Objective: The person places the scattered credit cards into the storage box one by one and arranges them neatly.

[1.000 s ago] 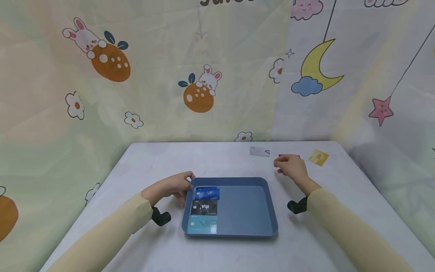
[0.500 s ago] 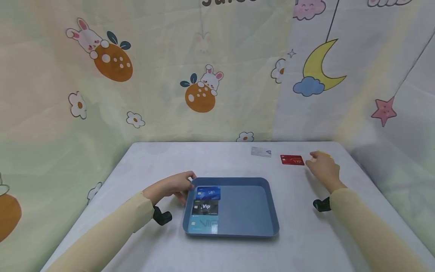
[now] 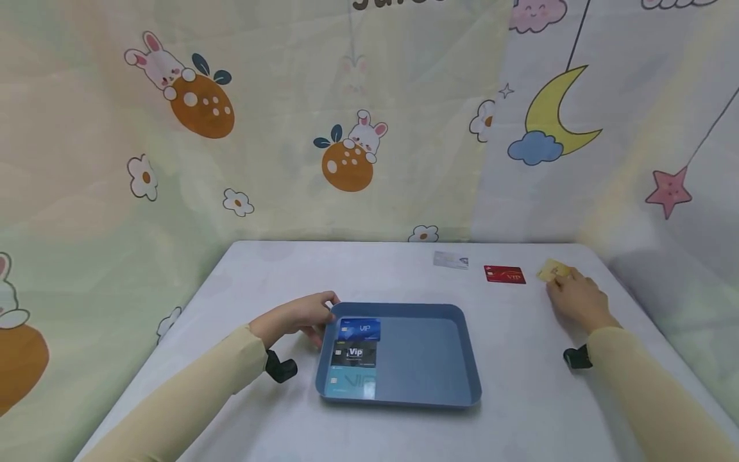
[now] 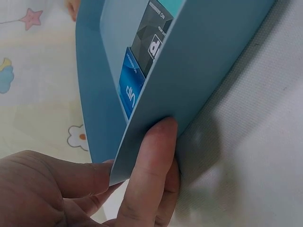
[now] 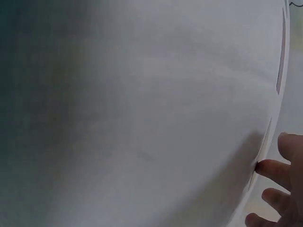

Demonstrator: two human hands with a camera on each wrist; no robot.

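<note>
My left hand pinches the blue-grey tray at its far left corner, thumb on one side of the wall and fingers on the other, as the left wrist view shows. Three cards lie in the tray's left part: a blue VIP card, a black Vip card and a light teal card. At the far right, my right hand reaches over a yellow card lying on the table. One fingertip touches the card's edge, with the other fingers spread apart.
A red VIP card lies left of the yellow one, and a silvery card farther left. All stand out on the white table, with a printed cloth hanging behind its far edge.
My right hand has moved right, from over the red card to the yellow card, leaving the red card uncovered. My left hand keeps its hold on the tray.
</note>
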